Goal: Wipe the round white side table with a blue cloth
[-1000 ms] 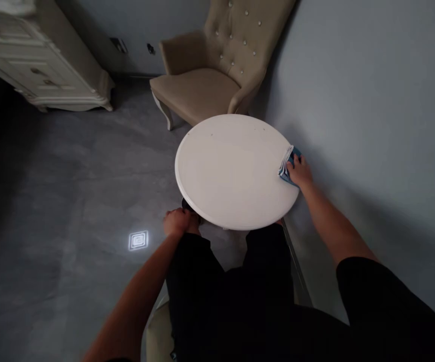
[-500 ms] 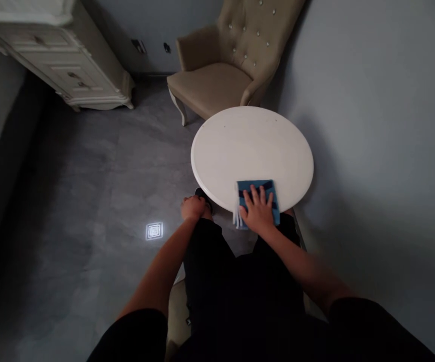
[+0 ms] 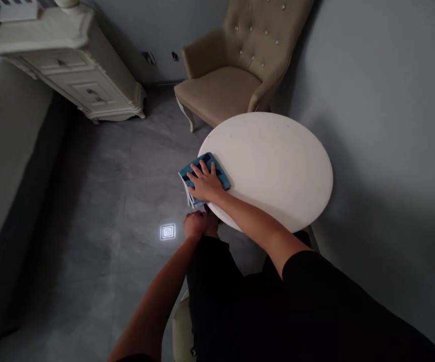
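My right hand (image 3: 204, 183) lies flat with spread fingers on a folded blue cloth (image 3: 222, 176) with dark stripes and a white edge. It presses the cloth on the left rim of a round white table (image 3: 274, 166), and part of the cloth hangs over the edge. My left hand (image 3: 195, 223) rests by my left knee, just below the cloth, its fingers curled in and partly hidden. Nothing shows in it.
Behind the table stands a beige tufted armchair (image 3: 219, 90). A white cabinet with drawers (image 3: 85, 85) is at the back left, beside a bed (image 3: 10, 166). A grey wall (image 3: 391, 125) runs close along the right. A bright square light patch (image 3: 168, 232) falls on the floor.
My right hand has slid the cloth from the table's near edge to its left rim, and the cloth has turned. My left hand has stayed by the knee. The view has shifted slightly left.
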Demonstrator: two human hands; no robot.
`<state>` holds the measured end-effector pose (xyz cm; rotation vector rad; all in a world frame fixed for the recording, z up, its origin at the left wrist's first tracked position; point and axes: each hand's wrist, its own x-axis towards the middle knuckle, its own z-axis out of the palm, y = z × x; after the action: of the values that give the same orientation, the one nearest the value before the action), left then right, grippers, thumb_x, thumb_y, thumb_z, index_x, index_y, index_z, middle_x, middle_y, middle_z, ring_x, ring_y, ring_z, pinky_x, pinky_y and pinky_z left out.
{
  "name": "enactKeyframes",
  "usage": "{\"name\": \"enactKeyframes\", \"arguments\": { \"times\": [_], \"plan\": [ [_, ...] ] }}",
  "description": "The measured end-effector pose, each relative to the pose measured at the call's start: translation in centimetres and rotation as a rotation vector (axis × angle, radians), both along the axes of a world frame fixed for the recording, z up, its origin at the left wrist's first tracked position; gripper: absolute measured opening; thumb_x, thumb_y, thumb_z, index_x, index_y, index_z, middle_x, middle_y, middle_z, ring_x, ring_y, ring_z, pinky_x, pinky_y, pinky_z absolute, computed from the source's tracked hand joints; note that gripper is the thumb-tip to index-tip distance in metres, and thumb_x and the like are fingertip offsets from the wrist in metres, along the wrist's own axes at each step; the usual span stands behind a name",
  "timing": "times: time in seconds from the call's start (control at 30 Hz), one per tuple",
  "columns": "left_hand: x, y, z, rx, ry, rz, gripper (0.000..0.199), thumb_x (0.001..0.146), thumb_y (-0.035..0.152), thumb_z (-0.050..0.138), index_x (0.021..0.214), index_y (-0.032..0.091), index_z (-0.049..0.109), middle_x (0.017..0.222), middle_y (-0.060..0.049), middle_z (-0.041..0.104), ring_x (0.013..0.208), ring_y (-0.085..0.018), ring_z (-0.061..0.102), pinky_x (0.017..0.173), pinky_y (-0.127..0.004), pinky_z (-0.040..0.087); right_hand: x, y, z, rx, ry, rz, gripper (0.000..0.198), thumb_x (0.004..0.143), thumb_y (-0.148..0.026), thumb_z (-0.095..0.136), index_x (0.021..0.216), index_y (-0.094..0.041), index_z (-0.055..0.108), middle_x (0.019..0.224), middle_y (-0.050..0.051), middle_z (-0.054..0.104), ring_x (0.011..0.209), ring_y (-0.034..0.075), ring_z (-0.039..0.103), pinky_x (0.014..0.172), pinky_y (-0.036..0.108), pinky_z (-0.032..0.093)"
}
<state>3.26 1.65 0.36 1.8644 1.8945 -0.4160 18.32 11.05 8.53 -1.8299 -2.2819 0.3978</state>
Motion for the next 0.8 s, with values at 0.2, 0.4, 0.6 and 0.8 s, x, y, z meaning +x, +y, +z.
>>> {"name": "enactKeyframes", "arguments": {
  "times": [0.2, 0.4, 0.6, 0.8],
  "plan": [
    [0.4, 1.5, 0.2, -0.008, 0.016, 0.026, 0.051, 0.112, 0.038, 0.043, 0.118, 0.019, 0.090, 0.125, -0.020, 0.085, 0.122, -0.036, 0.078, 0.104, -0.043, 0.059, 7.7, 11.9, -1.0, -0.023, 0.044, -0.127, 0.068, 0.115, -0.053, 0.054, 0.174, -0.021, 0.052, 0.189, 0.009, 0.033, 0.174, 0.046, 0.020, 0.138, 0.079, 0.009],
    [0.8, 2.2, 0.4, -0.016, 0.010, 0.031, 0.051, 0.112, 0.038, 0.043, 0.116, 0.020, 0.091, 0.123, -0.019, 0.085, 0.121, -0.036, 0.078, 0.103, -0.043, 0.059, 22.9, 16.7, -1.9, -0.101, -0.053, -0.410, 0.076, 0.117, -0.057, 0.038, 0.180, -0.015, 0.041, 0.191, 0.018, 0.023, 0.174, 0.054, 0.013, 0.132, 0.091, 0.004],
    [1.1, 1.7, 0.4, -0.015, 0.004, 0.006, 0.052, 0.112, 0.039, 0.043, 0.119, 0.018, 0.090, 0.125, -0.021, 0.085, 0.124, -0.037, 0.078, 0.104, -0.044, 0.059, 36.8, 8.3, -1.7, -0.144, -0.188, -0.669, 0.079, 0.117, -0.063, 0.026, 0.183, -0.020, 0.034, 0.192, 0.017, 0.020, 0.174, 0.052, 0.014, 0.132, 0.089, 0.011],
    [1.3, 0.5, 0.6, 0.002, -0.025, -0.016, 0.053, 0.112, 0.040, 0.043, 0.119, 0.015, 0.089, 0.127, -0.023, 0.084, 0.121, -0.037, 0.079, 0.102, -0.043, 0.060, 39.5, -5.7, 0.0, -0.187, -0.289, -0.747, 0.079, 0.117, -0.063, 0.024, 0.184, -0.021, 0.031, 0.193, 0.015, 0.019, 0.175, 0.048, 0.016, 0.135, 0.085, 0.017]
  ]
}}
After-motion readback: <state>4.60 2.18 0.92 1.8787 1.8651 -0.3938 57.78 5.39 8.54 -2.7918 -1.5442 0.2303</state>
